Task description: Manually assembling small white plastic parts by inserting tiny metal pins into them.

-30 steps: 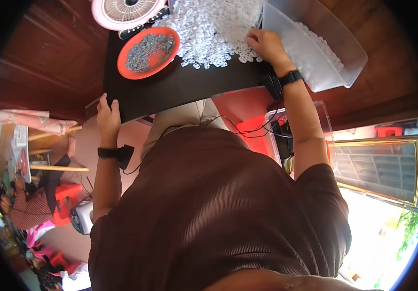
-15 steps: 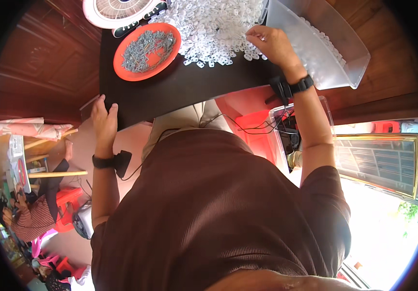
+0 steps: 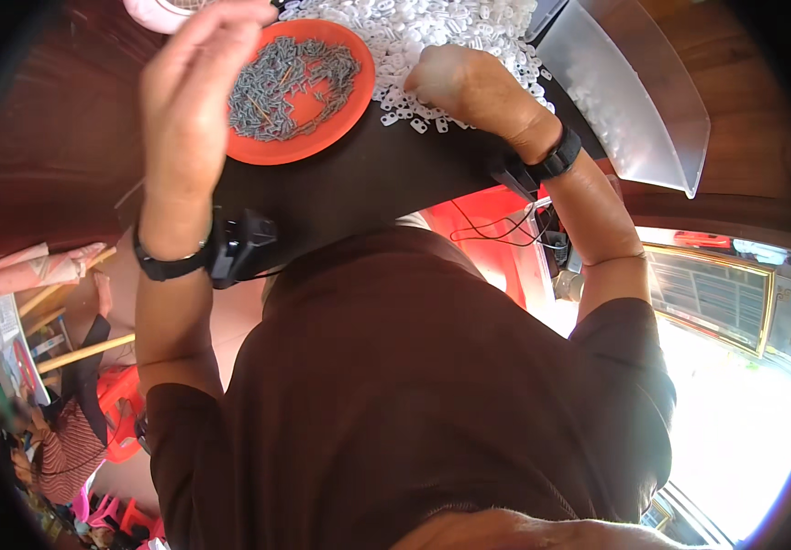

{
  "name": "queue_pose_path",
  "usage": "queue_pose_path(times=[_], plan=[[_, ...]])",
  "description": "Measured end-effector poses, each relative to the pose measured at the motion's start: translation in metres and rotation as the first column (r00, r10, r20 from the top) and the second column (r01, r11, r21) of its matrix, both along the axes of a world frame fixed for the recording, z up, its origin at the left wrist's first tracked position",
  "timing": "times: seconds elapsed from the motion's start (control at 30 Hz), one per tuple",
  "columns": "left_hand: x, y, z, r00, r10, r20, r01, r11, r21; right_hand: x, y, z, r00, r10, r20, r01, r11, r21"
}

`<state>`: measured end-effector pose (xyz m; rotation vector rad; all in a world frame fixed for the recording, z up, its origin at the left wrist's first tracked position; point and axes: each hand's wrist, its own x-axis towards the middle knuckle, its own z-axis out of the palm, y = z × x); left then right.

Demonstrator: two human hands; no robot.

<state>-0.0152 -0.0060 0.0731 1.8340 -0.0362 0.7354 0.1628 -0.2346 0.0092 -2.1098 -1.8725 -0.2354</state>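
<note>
Pieces (image 3: pixel 469 23) lie white, holed — right grip (image 3: pixel 467 87) curled, contents hidden — left grip (image 3: pixel 195 105) loosely extended, seemingly empty.

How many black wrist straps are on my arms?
2. One black strap is around the wrist of your left hand, near the orange plate; another strap around that of your right hand, by the white pieces.

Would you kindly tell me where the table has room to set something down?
The dark table is bare in a strip between the orange plate, the white pieces and its near edge. Farther back, plate, pieces and the right hand crowd it.
</note>
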Motion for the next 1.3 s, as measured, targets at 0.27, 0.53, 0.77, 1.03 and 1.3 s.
queue_pose_path(times=[0.27,0.53,0.77,1.03,1.3], plan=[[0.012,0.008,-0.039,0.995,-0.054,-0.086,0.040,0.987,-0.155,0.004,0.005,0.005,0.988,-0.106,0.113,0.109,0.994,-0.016],[0.011,0.007,-0.047,0.986,-0.091,-0.138,0.073,0.989,-0.131,-0.030,0.009,0.010,0.954,-0.300,-0.020,0.292,0.941,-0.173],[0.007,0.005,-0.045,0.974,-0.128,-0.186,0.105,0.986,-0.129,-0.026,0.015,-0.002,0.954,-0.298,0.024,0.298,0.946,-0.127],[-0.002,0.004,-0.027,0.983,-0.128,-0.134,0.101,0.977,-0.188,-0.019,0.009,0.015,0.930,-0.356,0.088,0.365,0.925,-0.109],[-0.001,-0.007,-0.014,0.897,-0.438,-0.063,0.296,0.701,-0.649,-0.027,0.006,-0.002,0.971,-0.227,0.076,0.232,0.970,-0.067]])
